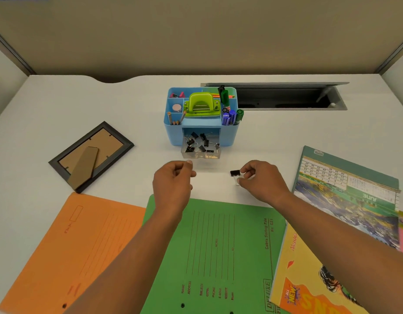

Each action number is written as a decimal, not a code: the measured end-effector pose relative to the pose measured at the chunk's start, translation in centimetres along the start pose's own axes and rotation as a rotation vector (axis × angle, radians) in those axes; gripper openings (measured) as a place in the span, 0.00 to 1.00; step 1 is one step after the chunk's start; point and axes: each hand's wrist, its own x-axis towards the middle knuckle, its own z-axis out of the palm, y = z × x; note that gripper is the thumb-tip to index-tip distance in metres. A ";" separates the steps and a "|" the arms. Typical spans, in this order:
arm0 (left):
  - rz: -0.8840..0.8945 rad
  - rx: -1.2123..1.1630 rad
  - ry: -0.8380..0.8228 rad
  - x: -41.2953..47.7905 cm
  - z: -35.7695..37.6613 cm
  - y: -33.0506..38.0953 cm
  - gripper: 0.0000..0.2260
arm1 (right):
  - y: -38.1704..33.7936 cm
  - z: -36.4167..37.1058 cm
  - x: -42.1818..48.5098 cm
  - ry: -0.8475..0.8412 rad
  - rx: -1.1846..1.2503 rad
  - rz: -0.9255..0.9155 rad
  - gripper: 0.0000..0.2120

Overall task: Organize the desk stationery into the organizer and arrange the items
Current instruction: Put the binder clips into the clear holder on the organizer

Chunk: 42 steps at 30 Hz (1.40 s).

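The right hand (261,180) pinched a black binder clip (235,172) by its wire handle between thumb and fingertips, with the clip body projecting toward the left hand (173,180); the clip was raised just above the white desk (60,105); the left hand hovered level with the right and apart from it, its fingers curled in against the thumb and closed on themselves. Directly ahead of the left hand, and ahead and to the left of the right hand, stood the blue organizer (227,134); its clear drawer (200,155) was pulled out toward the hands and contained several loose black binder clips (196,141). In the organizer's top compartments, beyond the drawer, sat a green hole punch (201,104), pencils (175,120) on the left-hand side and markers (232,116) on the right-hand side. A photo frame (91,155) lay face down to the outer side of the left hand; an orange folder (71,250) lay under and outside the left forearm; a green folder (214,245) lay between the forearms, behind both hands; a calendar (345,189) lay just outside the right hand, with a yellow magazine (309,279) under the right forearm.
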 end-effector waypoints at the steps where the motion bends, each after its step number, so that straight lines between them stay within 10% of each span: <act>1: -0.006 0.000 -0.008 -0.2 0.0 -0.3 0.06 | -0.1 0.3 0.3 0.009 -0.019 0.007 0.09; 15: -0.021 0.021 -0.087 -0.8 -0.5 -1.3 0.04 | -1.9 1.5 0.5 0.077 -0.281 -0.029 0.15; 30: -0.015 0.139 -0.447 -0.2 1.3 0.7 0.08 | -5.8 -0.1 -4.0 0.046 -0.167 -0.473 0.20; 42: 0.039 0.154 -0.183 3.6 1.7 2.4 0.00 | -2.4 -1.5 -5.1 0.095 -0.090 -0.318 0.16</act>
